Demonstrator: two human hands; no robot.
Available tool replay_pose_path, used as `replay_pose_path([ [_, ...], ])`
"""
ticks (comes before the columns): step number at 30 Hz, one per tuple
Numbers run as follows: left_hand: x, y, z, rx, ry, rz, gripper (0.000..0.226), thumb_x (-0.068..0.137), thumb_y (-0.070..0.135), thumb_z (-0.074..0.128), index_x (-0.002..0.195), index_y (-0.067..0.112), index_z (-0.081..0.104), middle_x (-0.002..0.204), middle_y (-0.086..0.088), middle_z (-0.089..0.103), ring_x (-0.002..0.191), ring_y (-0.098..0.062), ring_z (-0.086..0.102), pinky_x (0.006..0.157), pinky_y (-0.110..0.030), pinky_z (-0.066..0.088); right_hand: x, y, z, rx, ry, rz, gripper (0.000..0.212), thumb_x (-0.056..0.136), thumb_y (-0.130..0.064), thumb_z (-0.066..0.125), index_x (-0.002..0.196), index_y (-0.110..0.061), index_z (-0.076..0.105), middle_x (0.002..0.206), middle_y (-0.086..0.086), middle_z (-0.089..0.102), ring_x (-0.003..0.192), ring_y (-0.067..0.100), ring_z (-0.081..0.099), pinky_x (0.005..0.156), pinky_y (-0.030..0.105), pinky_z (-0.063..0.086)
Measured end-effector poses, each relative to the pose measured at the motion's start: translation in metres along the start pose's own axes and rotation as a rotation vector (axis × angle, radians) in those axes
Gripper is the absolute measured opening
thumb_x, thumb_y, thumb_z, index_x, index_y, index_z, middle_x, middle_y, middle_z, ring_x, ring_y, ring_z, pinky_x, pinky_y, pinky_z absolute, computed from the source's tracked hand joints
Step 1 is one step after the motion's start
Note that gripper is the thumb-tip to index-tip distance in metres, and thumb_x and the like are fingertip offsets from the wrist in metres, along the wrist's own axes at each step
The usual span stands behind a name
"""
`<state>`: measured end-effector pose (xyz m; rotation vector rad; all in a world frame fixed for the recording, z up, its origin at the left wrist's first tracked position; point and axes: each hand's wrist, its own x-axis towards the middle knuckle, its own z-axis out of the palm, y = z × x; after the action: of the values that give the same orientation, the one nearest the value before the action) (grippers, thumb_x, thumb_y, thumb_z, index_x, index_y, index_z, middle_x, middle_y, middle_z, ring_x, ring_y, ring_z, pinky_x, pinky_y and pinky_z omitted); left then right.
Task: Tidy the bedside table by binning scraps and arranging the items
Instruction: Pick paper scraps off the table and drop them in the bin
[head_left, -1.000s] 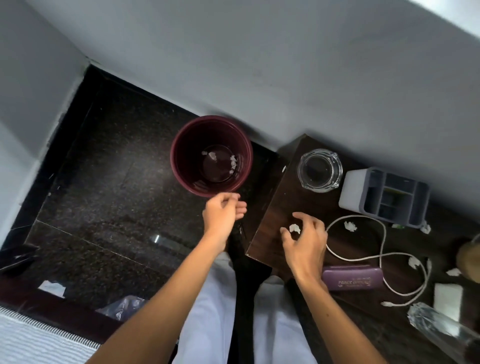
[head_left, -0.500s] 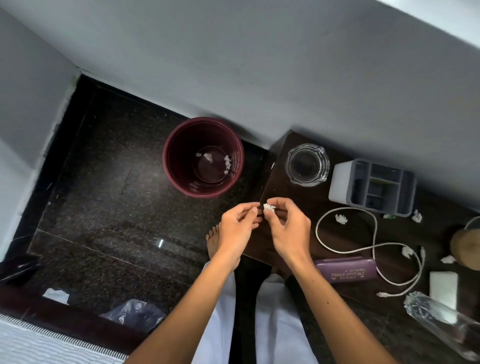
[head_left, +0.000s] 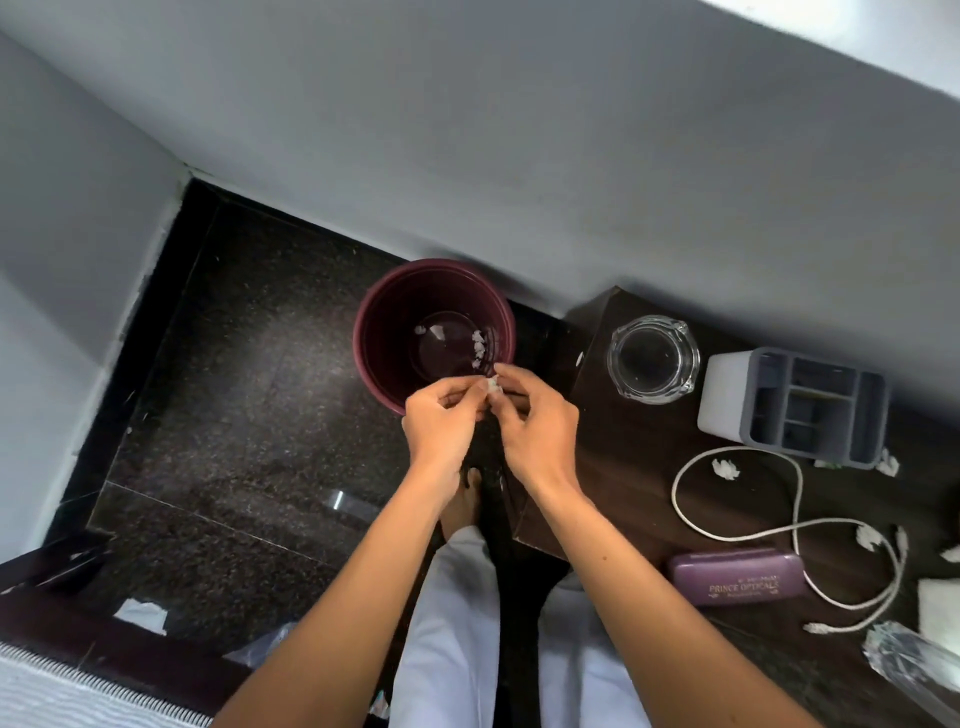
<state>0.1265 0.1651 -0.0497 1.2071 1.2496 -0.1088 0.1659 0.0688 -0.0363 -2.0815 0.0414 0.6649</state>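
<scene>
A small white paper scrap is pinched between the fingertips of my left hand and my right hand, which meet at the near rim of the maroon bin on the floor. A few white scraps lie inside the bin. More scraps lie on the dark bedside table, one inside the loop of the white cable, another beside the cable.
On the table stand a glass ashtray, a grey-and-white organiser and a purple glasses case. A clear plastic wrapper lies at the right edge. Paper and plastic litter sits on the floor near the bed.
My right hand picked a scrap off the table's left corner and brought it to my left hand. Both hands then moved together to the bin's near rim.
</scene>
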Motion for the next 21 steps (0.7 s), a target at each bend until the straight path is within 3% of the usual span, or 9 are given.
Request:
replay_pose_path([
  [2, 0.015, 0.004, -0.003, -0.063, 0.036, -0.046, 0.008, 0.094, 0.013, 0.069, 0.096, 0.015, 0.077, 0.091, -0.008, 0.08, 0.085, -0.017, 0.078, 0.077, -0.029, 0.062, 0.01, -0.004, 0.011, -0.003, -0.006, 0.019, 0.035, 0.095, -0.01, 0.063, 0.129, -0.017, 0.065, 0.117, -0.004, 0.071, 0.105, 0.003, 0.066, 0.087, 0.003, 0.048],
  [7, 0.043, 0.004, -0.009, -0.134, 0.091, -0.131, 0.013, 0.095, 0.007, 0.066, 0.105, 0.008, 0.073, 0.096, -0.011, 0.078, 0.088, -0.019, 0.077, 0.082, -0.031, 0.061, 0.025, -0.006, 0.027, 0.009, -0.035, 0.114, 0.037, 0.096, -0.01, 0.061, 0.132, -0.015, 0.061, 0.127, 0.001, 0.066, 0.117, 0.01, 0.062, 0.094, 0.016, 0.048],
  [12, 0.033, 0.004, -0.005, -0.126, 0.039, -0.129, 0.013, 0.097, 0.008, 0.063, 0.107, 0.011, 0.071, 0.099, -0.01, 0.077, 0.091, -0.018, 0.076, 0.077, -0.027, 0.06, 0.013, 0.001, 0.016, 0.015, -0.006, 0.134, 0.033, 0.096, -0.012, 0.062, 0.129, -0.015, 0.063, 0.122, -0.003, 0.068, 0.103, 0.0, 0.061, 0.073, -0.006, 0.042],
  [14, 0.02, 0.003, 0.001, -0.11, -0.004, -0.126, 0.015, 0.099, 0.009, 0.062, 0.111, 0.009, 0.07, 0.1, -0.01, 0.077, 0.092, -0.017, 0.075, 0.08, -0.028, 0.06, 0.002, 0.008, 0.003, 0.02, 0.023, 0.139, 0.031, 0.096, -0.014, 0.063, 0.127, -0.016, 0.065, 0.118, -0.005, 0.07, 0.098, -0.002, 0.062, 0.073, -0.009, 0.04],
  [17, -0.007, -0.001, 0.019, -0.056, -0.081, -0.102, 0.015, 0.1, 0.013, 0.061, 0.112, 0.009, 0.069, 0.098, -0.01, 0.077, 0.091, -0.017, 0.074, 0.083, -0.029, 0.06, -0.019, 0.02, -0.028, 0.04, 0.102, 0.17, 0.028, 0.095, -0.017, 0.065, 0.122, -0.02, 0.067, 0.112, -0.01, 0.071, 0.099, -0.003, 0.066, 0.077, -0.005, 0.043],
  [21, -0.049, -0.016, 0.049, 0.015, -0.225, -0.084, 0.014, 0.101, 0.014, 0.059, 0.11, 0.011, 0.07, 0.096, -0.009, 0.076, 0.087, -0.015, 0.073, 0.076, -0.026, 0.059, -0.047, 0.044, -0.076, 0.076, 0.221, 0.23, 0.022, 0.094, -0.015, 0.066, 0.115, -0.019, 0.07, 0.106, -0.008, 0.074, 0.095, 0.001, 0.069, 0.082, 0.008, 0.052],
])
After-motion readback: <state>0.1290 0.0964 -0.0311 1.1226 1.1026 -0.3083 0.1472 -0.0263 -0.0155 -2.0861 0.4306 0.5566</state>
